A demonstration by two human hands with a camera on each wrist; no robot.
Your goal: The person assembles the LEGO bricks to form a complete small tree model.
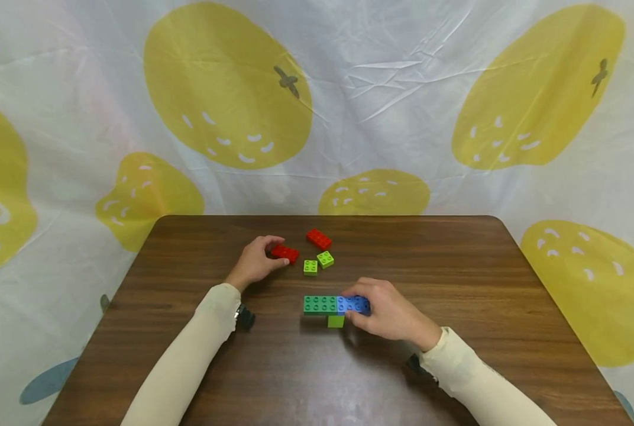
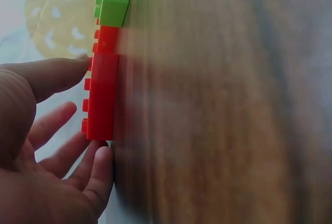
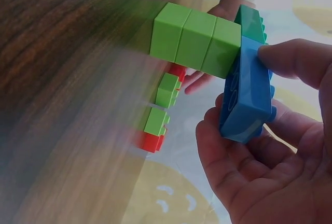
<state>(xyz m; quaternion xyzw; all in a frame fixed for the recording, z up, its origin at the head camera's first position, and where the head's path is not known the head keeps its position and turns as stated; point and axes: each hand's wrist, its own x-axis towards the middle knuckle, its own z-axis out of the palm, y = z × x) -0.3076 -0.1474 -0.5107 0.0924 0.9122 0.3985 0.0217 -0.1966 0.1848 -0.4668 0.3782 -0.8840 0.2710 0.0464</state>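
My right hand [image 1: 386, 310] pinches a blue toy brick [image 3: 251, 84], thumb on one side and fingers on the other. Beside the blue one, end to end, lies a dark green brick [image 1: 320, 305]. Under their meeting point is a column of three lime green bricks [image 3: 196, 40], forming a T. Farther left, my left hand [image 1: 256, 260] is spread around a red brick [image 1: 285, 254] on the table. In the left wrist view its thumb reaches the studs of this red brick [image 2: 102, 97], and the other fingers are loosely bent by its end.
Two small lime green bricks, one nearer [image 1: 310, 268] and one behind [image 1: 325, 259], lie right of the left hand. Another red brick [image 1: 319, 239] sits farther back. The brown wooden table [image 1: 455, 260] ends at a fruit-patterned cloth [image 1: 381, 118].
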